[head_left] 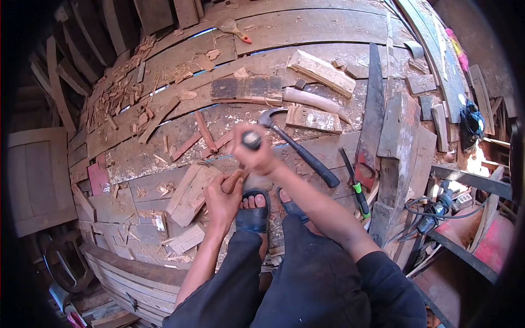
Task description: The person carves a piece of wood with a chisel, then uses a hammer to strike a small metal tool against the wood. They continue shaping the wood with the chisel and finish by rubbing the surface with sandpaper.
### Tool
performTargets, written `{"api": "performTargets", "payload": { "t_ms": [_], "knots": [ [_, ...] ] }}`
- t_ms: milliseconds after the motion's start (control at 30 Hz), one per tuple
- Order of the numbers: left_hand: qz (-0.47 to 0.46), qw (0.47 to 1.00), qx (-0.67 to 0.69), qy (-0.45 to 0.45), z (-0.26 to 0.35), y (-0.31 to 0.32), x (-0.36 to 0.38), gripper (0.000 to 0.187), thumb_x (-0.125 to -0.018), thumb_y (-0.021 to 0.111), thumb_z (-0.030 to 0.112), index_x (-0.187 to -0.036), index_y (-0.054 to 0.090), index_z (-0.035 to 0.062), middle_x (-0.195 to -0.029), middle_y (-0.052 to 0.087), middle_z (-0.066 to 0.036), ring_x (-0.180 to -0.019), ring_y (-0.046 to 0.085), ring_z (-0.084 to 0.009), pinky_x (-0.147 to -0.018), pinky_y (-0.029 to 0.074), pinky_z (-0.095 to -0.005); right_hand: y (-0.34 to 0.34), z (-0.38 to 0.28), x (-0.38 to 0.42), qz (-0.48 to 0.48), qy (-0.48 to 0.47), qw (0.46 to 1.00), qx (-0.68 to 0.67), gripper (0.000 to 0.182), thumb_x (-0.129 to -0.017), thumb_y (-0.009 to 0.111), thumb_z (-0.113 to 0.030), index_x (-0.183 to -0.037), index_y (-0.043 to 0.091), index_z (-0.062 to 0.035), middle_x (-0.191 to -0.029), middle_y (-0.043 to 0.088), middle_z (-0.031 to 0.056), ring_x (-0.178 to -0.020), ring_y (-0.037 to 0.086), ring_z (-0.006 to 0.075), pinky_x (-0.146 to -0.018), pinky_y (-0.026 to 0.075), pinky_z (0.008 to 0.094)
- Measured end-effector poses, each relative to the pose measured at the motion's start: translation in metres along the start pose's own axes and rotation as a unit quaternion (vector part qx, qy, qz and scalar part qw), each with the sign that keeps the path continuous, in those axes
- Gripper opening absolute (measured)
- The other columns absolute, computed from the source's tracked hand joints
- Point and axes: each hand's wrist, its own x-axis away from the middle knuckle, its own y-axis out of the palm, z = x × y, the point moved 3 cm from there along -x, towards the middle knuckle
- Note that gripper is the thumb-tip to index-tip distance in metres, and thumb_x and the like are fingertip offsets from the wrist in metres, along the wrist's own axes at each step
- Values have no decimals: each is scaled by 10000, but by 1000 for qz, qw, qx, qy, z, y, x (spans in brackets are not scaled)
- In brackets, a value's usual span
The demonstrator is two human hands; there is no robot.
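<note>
My left hand (220,201) is closed around a small brown wooden piece (233,180), just in front of my left sandal. Right above it, my right hand (256,156), smeared by motion, grips a tool with a dark round handle end (251,140). The tool's working end is hidden beneath the fingers. A claw hammer (306,154) with a dark grip lies to the right of my hands. Beyond it rests a pale curved wooden piece (314,102). Reddish wood strips (205,133) lie to the left of my right hand.
A handsaw (371,104) and a green-and-black handled tool (358,191) lie on the right, beside a thick timber post (398,136). Wood blocks (322,72), shavings and a brush (234,28) are scattered on the plank floor. A corded power tool (435,210) sits at far right.
</note>
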Motion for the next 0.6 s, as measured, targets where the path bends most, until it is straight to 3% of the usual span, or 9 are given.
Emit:
{"api": "performTargets", "payload": {
  "t_ms": [67, 100, 200, 333, 367, 433, 500, 567, 600],
  "knots": [
    [9, 1000, 27, 12, -11, 6, 2, 264, -857, 803, 141, -988, 740, -80, -850, 752, -227, -811, 744, -234, -771, 567, -375, -7, 30, 11, -57, -23, 985, 161, 181, -850, 717, -48, -940, 562, -26, -750, 534, 12, -698, 539, 102, -649, 488, 276],
    [10, 1000, 18, 11, -5, 6, -1, 264, -857, 803, 140, -988, 740, -81, -848, 752, -226, -809, 744, -234, -768, 567, -376, 3, 28, 9, 48, -46, 997, 27, 174, -850, 720, -49, -887, 551, -26, -754, 519, 9, -697, 536, 100, -657, 485, 264],
    [11, 1000, -4, -1, 3, -1, 0, 263, -858, 802, 138, -986, 739, -82, -844, 751, -224, -800, 741, -234, -759, 567, -378, -13, -2, -6, -3, 57, 997, -52, 185, -851, 707, -41, -825, 524, -30, -727, 499, -4, -672, 519, 89, -633, 469, 264],
    [14, 1000, 5, -4, 0, 0, 5, 258, -858, 800, 134, -985, 739, -82, -839, 750, -224, -789, 738, -232, -746, 566, -377, -11, -69, -31, -21, 49, 994, -95, 195, -863, 679, -29, -795, 497, -31, -710, 497, -8, -638, 486, 67, -585, 440, 258],
    [16, 1000, 7, -6, 0, 0, 4, 256, -859, 800, 132, -985, 739, -82, -838, 750, -224, -787, 738, -232, -744, 566, -376, -15, -63, -30, -56, 52, 987, -141, 160, -857, 687, -12, -874, 528, -23, -759, 528, 10, -669, 521, 77, -612, 465, 257],
    [14, 1000, 7, -1, 3, 0, 3, 260, -858, 802, 136, -985, 740, -83, -843, 752, -223, -789, 738, -231, -749, 568, -374, -9, 14, 1, 2, 79, 987, -143, 180, -850, 696, -2, -946, 545, -20, -812, 552, 28, -697, 546, 87, -641, 485, 255],
    [14, 1000, 8, 0, 3, 1, 5, 261, -856, 798, 137, -986, 741, -82, -850, 753, -235, -799, 748, -262, -757, 571, -381, -14, 58, 26, 15, 44, 998, -43, 220, -847, 700, 8, -1010, 556, -19, -868, 572, 45, -726, 569, 98, -668, 504, 255],
    [23, 1000, 10, 1, -4, 3, 2, 257, -852, 789, 136, -987, 744, -79, -861, 751, -257, -818, 770, -322, -766, 576, -396, -18, 70, 26, -22, -61, 985, 158, 264, -846, 702, 17, -1068, 563, -19, -925, 587, 63, -758, 588, 110, -693, 523, 259],
    [20, 1000, 11, -2, -4, 2, 5, 264, -853, 795, 140, -987, 743, -81, -856, 753, -247, -807, 760, -293, -763, 574, -389, -19, 60, 24, 5, -42, 993, 107, 233, -851, 696, 14, -1034, 557, -19, -890, 584, 56, -738, 576, 102, -669, 510, 256]
  ]
}}
